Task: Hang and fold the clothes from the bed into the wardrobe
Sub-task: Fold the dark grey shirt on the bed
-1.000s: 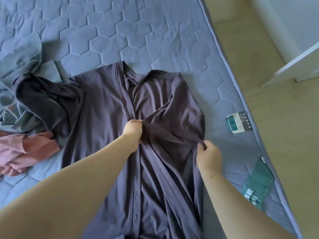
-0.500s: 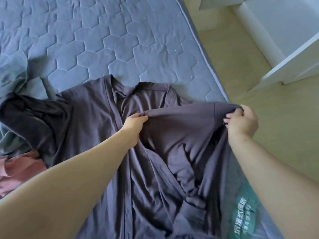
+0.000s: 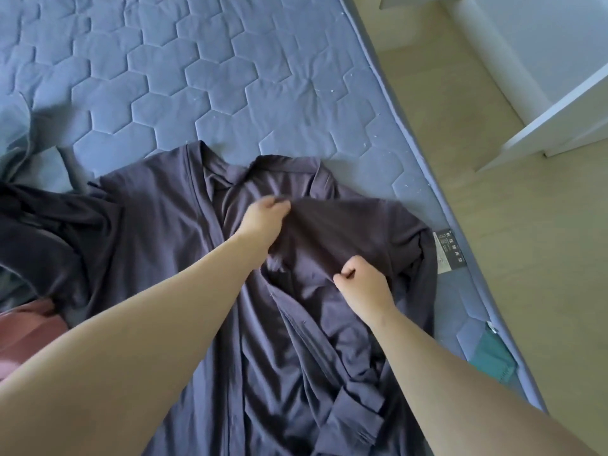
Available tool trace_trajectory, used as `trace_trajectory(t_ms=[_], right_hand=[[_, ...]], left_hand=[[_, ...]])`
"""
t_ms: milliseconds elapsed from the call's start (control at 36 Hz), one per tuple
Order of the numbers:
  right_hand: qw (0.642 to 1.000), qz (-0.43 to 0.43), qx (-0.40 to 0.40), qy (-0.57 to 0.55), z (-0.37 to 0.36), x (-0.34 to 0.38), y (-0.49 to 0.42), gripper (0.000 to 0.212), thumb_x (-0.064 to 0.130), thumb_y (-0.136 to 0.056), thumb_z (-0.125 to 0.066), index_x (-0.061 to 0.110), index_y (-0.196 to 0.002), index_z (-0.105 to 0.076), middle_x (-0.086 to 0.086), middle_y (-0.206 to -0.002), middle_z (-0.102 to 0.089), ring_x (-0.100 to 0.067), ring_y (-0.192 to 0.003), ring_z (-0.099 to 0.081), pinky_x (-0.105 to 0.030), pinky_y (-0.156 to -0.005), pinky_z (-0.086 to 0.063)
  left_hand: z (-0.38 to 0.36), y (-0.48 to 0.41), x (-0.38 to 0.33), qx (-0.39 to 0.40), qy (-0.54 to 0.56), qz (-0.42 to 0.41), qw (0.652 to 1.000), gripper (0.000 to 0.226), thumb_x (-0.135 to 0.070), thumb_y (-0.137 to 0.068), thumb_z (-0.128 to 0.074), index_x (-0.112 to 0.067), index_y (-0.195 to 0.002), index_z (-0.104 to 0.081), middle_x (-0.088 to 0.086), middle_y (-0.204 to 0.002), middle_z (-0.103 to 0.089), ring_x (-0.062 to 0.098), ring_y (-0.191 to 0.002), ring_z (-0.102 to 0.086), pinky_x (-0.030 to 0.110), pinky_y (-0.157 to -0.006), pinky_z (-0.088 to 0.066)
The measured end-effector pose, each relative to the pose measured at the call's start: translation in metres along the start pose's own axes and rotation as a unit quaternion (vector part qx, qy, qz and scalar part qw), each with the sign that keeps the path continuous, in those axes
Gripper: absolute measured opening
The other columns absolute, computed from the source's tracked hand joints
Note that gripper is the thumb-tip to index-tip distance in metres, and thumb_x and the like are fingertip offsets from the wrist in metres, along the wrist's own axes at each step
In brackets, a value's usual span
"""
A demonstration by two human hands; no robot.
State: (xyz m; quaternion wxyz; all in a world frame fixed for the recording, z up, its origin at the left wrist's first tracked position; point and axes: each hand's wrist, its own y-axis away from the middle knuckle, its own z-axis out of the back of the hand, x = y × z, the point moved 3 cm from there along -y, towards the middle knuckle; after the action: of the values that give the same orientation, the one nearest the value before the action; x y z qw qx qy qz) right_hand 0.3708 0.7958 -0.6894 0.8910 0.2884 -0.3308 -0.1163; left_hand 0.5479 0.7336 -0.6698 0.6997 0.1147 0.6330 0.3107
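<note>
1. The right hand point(image 3: 363, 284) is nearest. Its fingers are curled tight and pinch a fold of the dark shirt point(image 3: 158, 225) at the right chest part.
2. A little farther, the left hand point(image 3: 263, 220) has its fingers curled and grips the shirt cloth just below the collar.
3. The shirt lies open and spread on the blue mattress point(image 3: 197, 77), collar pointing away.
4. At the left edge lie a pink garment point(image 3: 29, 334) and a grey garment point(image 3: 19, 139).
5. Beyond the mattress edge are the wooden floor point(image 3: 526, 258) and white furniture point(image 3: 566, 106).

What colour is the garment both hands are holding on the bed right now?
Dark greyish purple, plain with no pattern: the garment shows best in the head view.
</note>
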Motion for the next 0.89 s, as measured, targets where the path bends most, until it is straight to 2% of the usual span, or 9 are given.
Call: trace_trajectory(t_ms=[111,222,278,444,611,694,778,833,889], right_hand=[[1.0,-0.025,0.011,0.004,-0.009,-0.015,0.006,0.019,0.018,-0.09,-0.053,0.012,-0.108,-0.053,-0.011,-0.106,-0.061,-0.026,-0.097,-0.056,-0.032,-0.083,-0.042],[0.999,-0.033,0.012,0.017,-0.015,-0.015,0.011,0.032,0.021,-0.089,-0.052,0.014,-0.121,-0.051,-0.009,-0.117,-0.054,-0.027,-0.109,-0.051,-0.037,-0.094,-0.042],[0.999,-0.036,0.003,0.012,-0.015,-0.014,0.012,0.035,0.021,-0.089,-0.053,0.016,-0.123,-0.049,-0.008,-0.119,-0.05,-0.028,-0.111,-0.049,-0.04,-0.096,-0.041],[1.0,-0.019,-0.018,-0.005,-0.014,-0.018,0.02,0.018,0.017,-0.088,-0.055,0.014,-0.104,-0.049,-0.006,-0.11,-0.046,-0.029,-0.095,-0.054,-0.039,-0.082,-0.046],[0.998,-0.04,0.023,-0.038,-0.02,-0.037,0.049,0.037,0.027,-0.088,-0.056,0.018,-0.069,-0.026,0.002,-0.064,-0.039,-0.015,-0.054,-0.036,-0.031,-0.055,-0.032],[0.997,-0.039,0.06,-0.023,-0.028,-0.046,0.072,0.04,0.036,-0.085,-0.06,0.018,-0.069,-0.028,0.002,-0.072,-0.041,-0.016,-0.068,-0.044,-0.029,-0.059,-0.034],[0.999,-0.021,0.043,0.009,-0.031,-0.055,0.092,0.029,0.041,-0.08,-0.066,0.022,-0.093,-0.047,0.004,-0.103,-0.049,-0.02,-0.102,-0.049,-0.033,-0.085,-0.043],[0.999,-0.011,0.02,0.037,-0.03,-0.061,0.107,0.062,0.041,-0.078,-0.069,0.021,-0.131,-0.043,0.002,-0.13,-0.044,-0.021,-0.122,-0.042,-0.034,-0.099,-0.039],[0.998,0.021,-0.028,0.049,-0.028,-0.064,0.125,0.073,0.039,-0.076,-0.072,0.021,-0.138,-0.038,0.002,-0.137,-0.041,-0.023,-0.124,-0.042,-0.036,-0.1,-0.039]], left_hand=[[0.022,-0.003,-0.001,-0.108,0.102,-0.051,0.988,0.026,-0.015,-0.084,-0.042,-0.021,-0.06,-0.051,-0.003,-0.067,-0.047,0.013,-0.069,-0.041,0.027,-0.064,-0.036],[0.025,-0.003,0.031,-0.027,0.074,0.158,0.984,0.01,-0.012,-0.089,-0.048,-0.013,-0.082,-0.055,0.012,-0.082,-0.054,0.024,-0.076,-0.052,0.034,-0.072,-0.04],[0.021,-0.002,0.034,0.037,0.052,0.188,0.98,0.012,-0.023,-0.09,-0.056,-0.013,-0.095,-0.06,0.008,-0.086,-0.063,0.025,-0.081,-0.059,0.035,-0.08,-0.048],[0.014,-0.016,0.004,0.055,0.062,0.044,0.996,0.025,0.002,-0.092,-0.05,-0.017,-0.103,-0.061,0.007,-0.094,-0.066,0.023,-0.089,-0.062,0.038,-0.086,-0.052],[0.018,-0.006,0.031,0.03,-0.177,0.0,0.984,0.066,-0.007,-0.085,-0.062,-0.015,-0.142,-0.029,0.01,-0.13,-0.05,0.025,-0.116,-0.051,0.038,-0.102,-0.041],[0.022,0.019,0.051,-0.025,-0.214,-0.013,0.977,0.074,-0.019,-0.08,-0.069,-0.017,-0.141,-0.028,0.009,-0.137,-0.041,0.025,-0.121,-0.045,0.03,-0.099,-0.036],[0.025,0.054,0.077,-0.049,-0.216,0.014,0.975,0.072,-0.023,-0.076,-0.073,-0.015,-0.136,-0.034,0.012,-0.131,-0.045,0.028,-0.114,-0.05,0.032,-0.095,-0.041],[0.025,0.083,0.092,-0.058,-0.216,0.022,0.974,0.06,-0.025,-0.076,-0.073,-0.016,-0.124,-0.039,0.006,-0.118,-0.046,0.026,-0.102,-0.054,0.034,-0.087,-0.045],[0.025,0.114,0.107,-0.072,-0.245,-0.004,0.967,0.043,-0.028,-0.077,-0.072,-0.021,-0.104,-0.039,-0.003,-0.102,-0.04,0.019,-0.085,-0.051,0.027,-0.072,-0.039]])
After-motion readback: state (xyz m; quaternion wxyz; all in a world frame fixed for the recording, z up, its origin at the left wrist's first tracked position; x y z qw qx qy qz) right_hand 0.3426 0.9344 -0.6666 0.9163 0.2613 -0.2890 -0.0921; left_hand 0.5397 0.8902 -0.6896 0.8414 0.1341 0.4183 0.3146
